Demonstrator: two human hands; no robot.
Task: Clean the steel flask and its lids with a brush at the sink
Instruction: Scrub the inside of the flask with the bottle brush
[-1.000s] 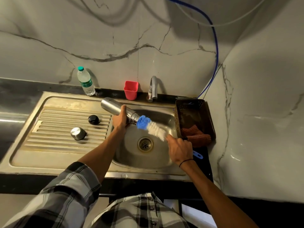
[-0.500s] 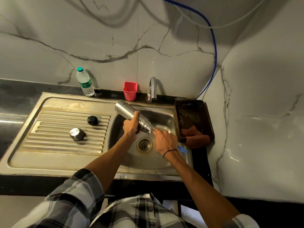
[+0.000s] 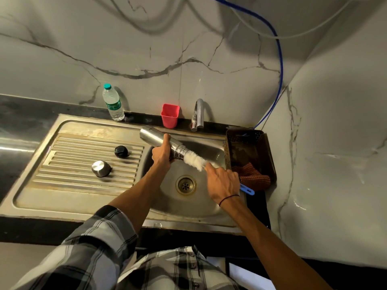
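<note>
A: We see the left hand (image 3: 161,156) wrapped around the steel flask (image 3: 162,142), tilted over the sink (image 3: 201,210) basin.

B: And the right hand (image 3: 224,183) grips the brush (image 3: 194,160), bristles at the flask's mouth; its tip probably sits inside.

A: Left of the basin, we find the steel lid (image 3: 101,168) and black lid (image 3: 121,151) on the drainboard.

Dim, warm light falls from above and the near side, leaving soft looping shadows on the far wall (image 3: 146,49), a pale glare streak on the dark worktop (image 3: 14,143) at far left, curved wide-angle bending toward the edges, and a softly blurred near shirt (image 3: 100,254).
</note>
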